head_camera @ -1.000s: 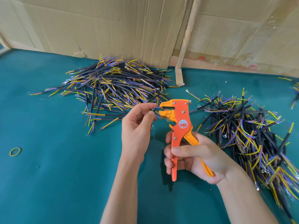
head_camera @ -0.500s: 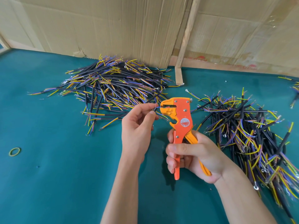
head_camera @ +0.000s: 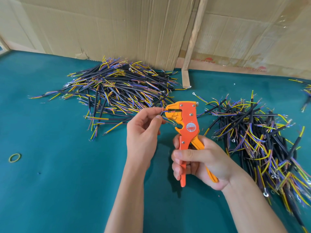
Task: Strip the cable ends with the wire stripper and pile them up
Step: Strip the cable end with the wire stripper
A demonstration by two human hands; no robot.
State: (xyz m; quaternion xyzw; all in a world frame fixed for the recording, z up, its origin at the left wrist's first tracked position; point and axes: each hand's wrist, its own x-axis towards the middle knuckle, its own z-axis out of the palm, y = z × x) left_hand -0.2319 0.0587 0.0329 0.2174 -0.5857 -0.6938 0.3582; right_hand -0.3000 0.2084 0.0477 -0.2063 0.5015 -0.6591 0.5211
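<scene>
Two hands busy, left hand (head_camera: 143, 132) pinching cable (head_camera: 162, 113), right hand (head_camera: 200, 163) squeezing wire stripper (head_camera: 186, 121), sticker unreadable

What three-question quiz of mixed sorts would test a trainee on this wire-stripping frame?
1. True or false: the right hand grips the wire stripper.
2. What does the left hand pinch? A) cable B) rubber band C) nothing
3. Fill in: the wire's tip sits in the stripper's ____.

Key: 1 true; 2 A; 3 jaws.
</scene>
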